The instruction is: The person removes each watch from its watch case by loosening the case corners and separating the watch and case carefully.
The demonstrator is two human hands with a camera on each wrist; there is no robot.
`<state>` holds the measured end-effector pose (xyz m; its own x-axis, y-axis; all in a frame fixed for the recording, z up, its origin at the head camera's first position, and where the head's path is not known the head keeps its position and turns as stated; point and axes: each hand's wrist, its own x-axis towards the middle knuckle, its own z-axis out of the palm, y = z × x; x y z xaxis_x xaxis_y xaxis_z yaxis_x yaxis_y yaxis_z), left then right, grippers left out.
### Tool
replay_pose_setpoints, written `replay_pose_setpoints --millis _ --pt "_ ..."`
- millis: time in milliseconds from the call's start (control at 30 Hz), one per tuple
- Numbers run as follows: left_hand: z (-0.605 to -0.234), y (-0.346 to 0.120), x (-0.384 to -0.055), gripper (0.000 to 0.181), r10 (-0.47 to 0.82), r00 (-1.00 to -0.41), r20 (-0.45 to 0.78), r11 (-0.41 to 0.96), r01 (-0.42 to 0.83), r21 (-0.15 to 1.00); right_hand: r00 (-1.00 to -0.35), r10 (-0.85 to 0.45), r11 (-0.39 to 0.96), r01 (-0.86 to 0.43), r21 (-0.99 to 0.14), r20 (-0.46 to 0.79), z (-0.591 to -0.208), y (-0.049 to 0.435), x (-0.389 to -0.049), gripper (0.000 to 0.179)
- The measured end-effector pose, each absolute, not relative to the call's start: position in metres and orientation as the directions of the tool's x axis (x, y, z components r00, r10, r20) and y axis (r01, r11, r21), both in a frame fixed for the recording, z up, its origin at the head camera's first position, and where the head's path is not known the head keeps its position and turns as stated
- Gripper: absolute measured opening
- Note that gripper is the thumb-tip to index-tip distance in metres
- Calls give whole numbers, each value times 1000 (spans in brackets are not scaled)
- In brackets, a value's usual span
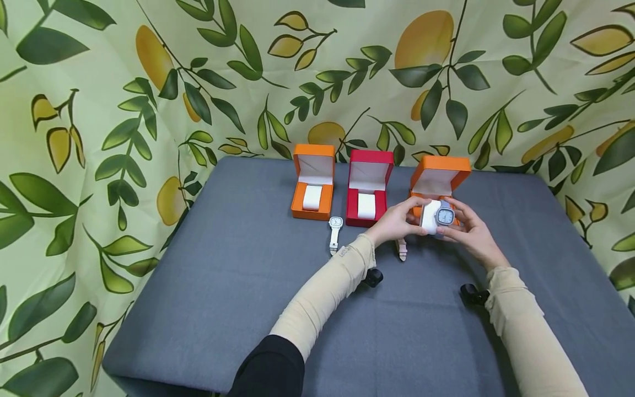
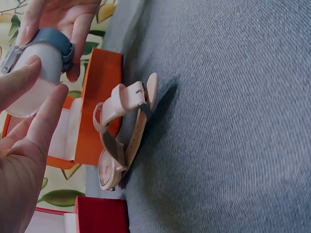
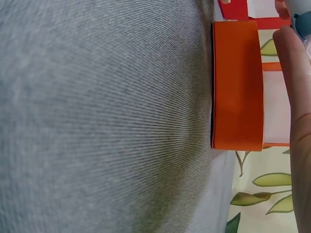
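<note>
Close in front of the right orange box (image 1: 440,164), both hands hold up a white watch cushion (image 1: 429,218) with a blue-strapped watch (image 1: 445,215) around it. My left hand (image 1: 393,223) grips the cushion's left end between thumb and fingers. From the right, my right hand (image 1: 473,232) holds the watch at its strap (image 2: 54,40), fingers curled about it. The watch's square face points up toward the head camera. Below my left hand, a pink watch (image 2: 111,167) lies on its side on the table, its strap buckled in a loop; the forearm partly hides it in the head view.
An open orange box (image 1: 311,208) and an open red box (image 1: 366,216), each with a white cushion inside, stand left of the right orange box. A white watch (image 1: 335,229) lies before them. Grey cloth covers the table (image 1: 238,264); a leaf-print curtain (image 1: 342,82) hangs behind.
</note>
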<state>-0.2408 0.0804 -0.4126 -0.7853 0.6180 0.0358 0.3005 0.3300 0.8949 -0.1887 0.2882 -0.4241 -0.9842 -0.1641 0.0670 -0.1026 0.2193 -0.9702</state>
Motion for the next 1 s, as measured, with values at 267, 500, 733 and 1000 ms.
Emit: replay_pose_setpoints --millis 267,500,733,1000 --pt "-412 83 -240 67 565 -825 19 296 224 928 -991 -115 -3 -61 -998 61 -425 290 -185 67" --pt "-410 85 -241 66 558 -829 13 316 227 921 -989 -130 -51 -70 -996 76 -426 295 -182 65" --pt "-414 89 -238 67 577 -816 31 330 268 905 -994 -91 176 -75 -981 59 -431 299 -181 55" --pt "-417 93 -238 66 574 -818 24 357 276 892 -996 44 543 -45 -838 82 -429 299 -180 47"
